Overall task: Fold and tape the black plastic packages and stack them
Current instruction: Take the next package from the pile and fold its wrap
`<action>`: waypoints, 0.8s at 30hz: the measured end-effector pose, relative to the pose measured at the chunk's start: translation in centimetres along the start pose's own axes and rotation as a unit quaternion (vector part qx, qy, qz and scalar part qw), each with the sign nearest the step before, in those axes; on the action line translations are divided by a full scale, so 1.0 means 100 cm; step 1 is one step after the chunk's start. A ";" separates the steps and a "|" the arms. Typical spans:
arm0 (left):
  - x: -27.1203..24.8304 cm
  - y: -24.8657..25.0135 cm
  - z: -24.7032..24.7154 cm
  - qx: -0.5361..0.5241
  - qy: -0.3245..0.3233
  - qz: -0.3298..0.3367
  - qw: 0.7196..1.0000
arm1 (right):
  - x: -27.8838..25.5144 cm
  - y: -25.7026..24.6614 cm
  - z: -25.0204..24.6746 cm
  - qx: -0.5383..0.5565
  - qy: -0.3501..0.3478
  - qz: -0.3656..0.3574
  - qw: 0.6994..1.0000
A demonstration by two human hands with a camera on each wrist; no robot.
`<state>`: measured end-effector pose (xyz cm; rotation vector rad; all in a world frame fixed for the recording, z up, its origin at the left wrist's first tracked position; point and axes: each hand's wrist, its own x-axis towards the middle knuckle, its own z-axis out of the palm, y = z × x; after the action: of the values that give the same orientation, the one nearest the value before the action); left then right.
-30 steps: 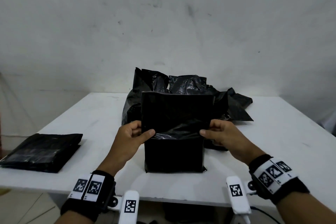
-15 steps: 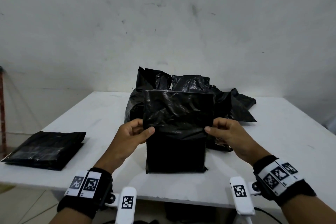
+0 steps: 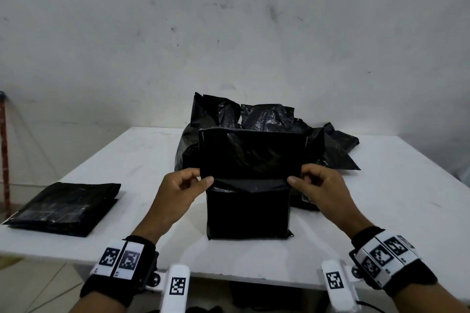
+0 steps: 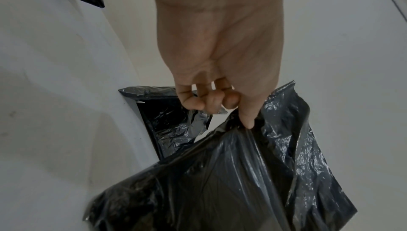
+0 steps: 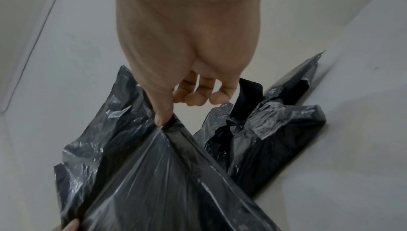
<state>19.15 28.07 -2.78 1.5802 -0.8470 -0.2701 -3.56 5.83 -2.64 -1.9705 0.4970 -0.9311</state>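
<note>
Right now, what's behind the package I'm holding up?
Behind the package, which the left hand and right hand pinch, a heap of crumpled black bags lies on the table. The package covers the heap's middle, so what lies there can't be seen.

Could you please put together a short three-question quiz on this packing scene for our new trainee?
1. True or false: both hands pinch the package in the middle of the table.
2. Where do the finished packages lie? A) near the table's left edge B) on the floor C) at the right edge
3. Fill in: the flap of the package stands ____ above the fold line.

Key: 1 true, the left hand and the right hand each pinch one side. 2 A. 3 upright.
</note>
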 end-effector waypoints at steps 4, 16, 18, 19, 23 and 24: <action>-0.004 0.007 -0.001 -0.049 -0.025 -0.029 0.998 | -0.004 -0.009 -0.001 0.076 -0.011 0.032 0.997; -0.005 0.023 -0.009 -0.093 -0.071 -0.140 0.983 | -0.003 -0.016 -0.003 0.171 -0.034 0.151 0.973; -0.005 0.026 -0.011 -0.094 -0.078 -0.148 0.981 | -0.004 -0.018 -0.004 0.179 -0.033 0.153 0.971; -0.005 0.027 -0.012 -0.106 -0.084 -0.156 0.979 | -0.004 -0.018 -0.004 0.182 -0.035 0.156 0.970; -0.004 0.029 -0.012 -0.174 -0.087 -0.192 0.962 | -0.005 -0.020 -0.003 0.200 -0.039 0.189 0.961; -0.003 0.028 -0.011 -0.174 -0.081 -0.193 0.962 | -0.005 -0.021 -0.002 0.216 -0.039 0.202 0.954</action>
<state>18.59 29.21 0.00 1.3918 -0.5672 -0.7952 -4.07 7.15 -1.02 -1.4317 0.5703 -0.6329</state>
